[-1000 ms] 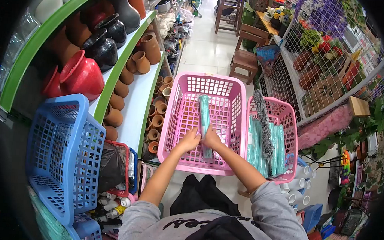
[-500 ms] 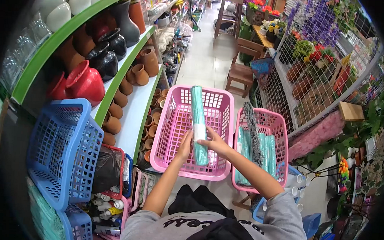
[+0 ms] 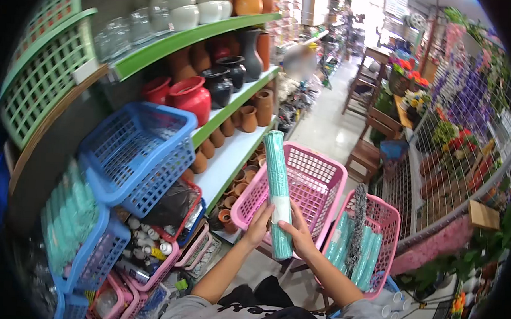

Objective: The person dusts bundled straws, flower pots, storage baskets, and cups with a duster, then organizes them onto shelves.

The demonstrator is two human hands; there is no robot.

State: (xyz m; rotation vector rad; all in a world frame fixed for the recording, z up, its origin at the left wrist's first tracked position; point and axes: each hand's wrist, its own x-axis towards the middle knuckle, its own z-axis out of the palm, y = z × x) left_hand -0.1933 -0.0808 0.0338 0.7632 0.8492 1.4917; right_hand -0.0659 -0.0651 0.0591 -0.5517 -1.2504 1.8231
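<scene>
Both my hands grip a long teal roll in clear plastic [image 3: 277,169] with a white label around its lower middle. My left hand [image 3: 259,223] is wrapped on its left side, and my right hand [image 3: 299,232] closes on the right, thumb across the front near the label. The roll is held nearly upright, tilted slightly left at the top, over the near side of a pink lattice basket [image 3: 334,183]. To the right, a second pink basket [image 3: 397,225] holds several similar teal rolls [image 3: 368,251] and a fuzzy grey strip [image 3: 356,235].
Left, a blue basket [image 3: 123,196] is stacked near a lower blue basket [image 3: 101,238] with teal packages [image 3: 70,220]. A green-edged shelf [image 3: 234,113] carries vases and clay pots. A wooden chair [image 3: 365,156] and a wire mesh rack [image 3: 437,179] stand on the right.
The view has turned left, bringing more of the left baskets and shelving in. The roll, still in both hands, is nearer my body and left of the middle pink basket's centre.
</scene>
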